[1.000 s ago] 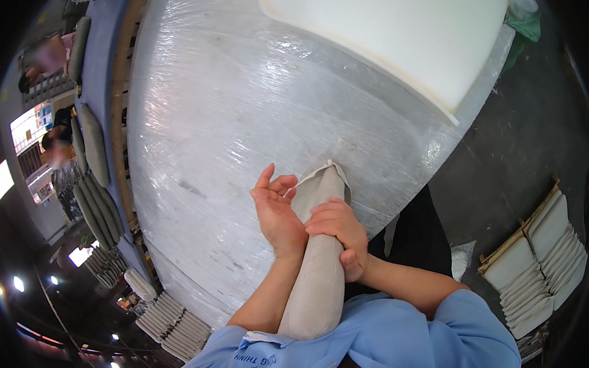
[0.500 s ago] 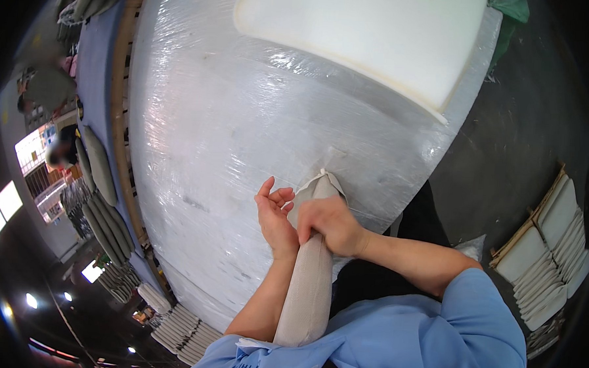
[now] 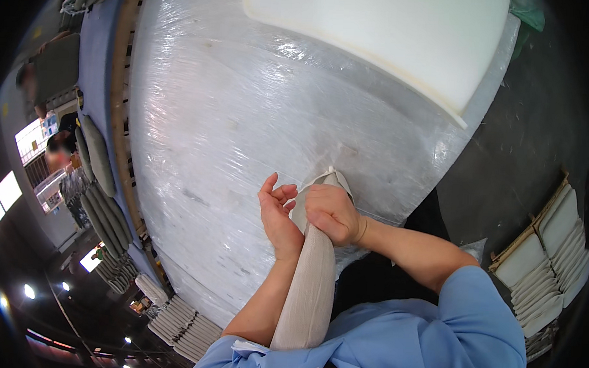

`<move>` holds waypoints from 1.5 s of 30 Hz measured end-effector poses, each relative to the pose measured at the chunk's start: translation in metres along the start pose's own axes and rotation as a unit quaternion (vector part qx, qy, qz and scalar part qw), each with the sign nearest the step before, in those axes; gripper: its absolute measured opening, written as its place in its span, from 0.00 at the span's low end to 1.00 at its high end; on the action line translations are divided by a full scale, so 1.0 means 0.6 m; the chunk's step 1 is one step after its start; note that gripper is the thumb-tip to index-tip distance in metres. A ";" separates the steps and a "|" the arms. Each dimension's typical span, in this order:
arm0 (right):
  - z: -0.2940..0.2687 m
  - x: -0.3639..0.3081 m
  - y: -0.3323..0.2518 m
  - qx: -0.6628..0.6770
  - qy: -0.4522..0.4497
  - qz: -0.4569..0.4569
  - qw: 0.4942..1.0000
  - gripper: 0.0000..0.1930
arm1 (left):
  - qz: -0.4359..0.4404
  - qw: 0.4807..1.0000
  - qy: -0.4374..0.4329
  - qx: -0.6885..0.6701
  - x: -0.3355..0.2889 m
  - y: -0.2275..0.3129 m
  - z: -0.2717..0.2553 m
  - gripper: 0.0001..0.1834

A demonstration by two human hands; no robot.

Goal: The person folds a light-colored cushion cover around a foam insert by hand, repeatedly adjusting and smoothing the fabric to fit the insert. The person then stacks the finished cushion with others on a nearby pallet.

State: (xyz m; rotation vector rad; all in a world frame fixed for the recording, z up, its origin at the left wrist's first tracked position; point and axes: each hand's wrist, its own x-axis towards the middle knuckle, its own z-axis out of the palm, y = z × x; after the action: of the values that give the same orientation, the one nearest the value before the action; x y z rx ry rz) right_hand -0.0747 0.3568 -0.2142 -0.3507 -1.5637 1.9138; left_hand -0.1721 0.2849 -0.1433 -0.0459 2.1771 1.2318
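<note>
At the near edge of the plastic-wrapped tabletop [image 3: 244, 129], the right hand [image 3: 332, 215] is clenched around the top end of a long beige fabric cover [image 3: 310, 283]. The left hand [image 3: 279, 213] lies open against its side. White foam slab [image 3: 406, 37] sits at the far edge.

Setting, as I read it from the head view: upholstery or cushion workshop. Landmark: large tabletop [image 3: 244, 129] wrapped in clear plastic film. On its far end, a white foam slab [image 3: 393, 37]. Left of it, grey cushions [image 3: 98, 156] in rows. Right of it, stacked pale pads [image 3: 555, 241] on dark floor.
</note>
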 end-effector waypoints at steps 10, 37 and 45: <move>-0.003 -0.051 0.039 0.139 0.242 0.171 0.945 0.20 | -0.043 0.999 0.025 -0.017 -0.001 -0.002 -0.001 0.30; 0.008 -0.058 0.061 0.063 0.154 0.032 0.985 0.19 | -0.037 0.999 0.028 0.002 -0.003 -0.011 -0.001 0.31; -0.036 0.025 0.066 0.087 -0.098 0.197 0.972 0.23 | -0.008 1.000 0.004 0.023 -0.004 -0.015 0.003 0.31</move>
State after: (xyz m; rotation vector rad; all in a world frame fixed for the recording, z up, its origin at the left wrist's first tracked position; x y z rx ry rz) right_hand -0.0856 0.3793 -0.2550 -0.4319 -1.5162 2.4381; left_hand -0.1665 0.2806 -0.1493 -0.0495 2.2060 1.1735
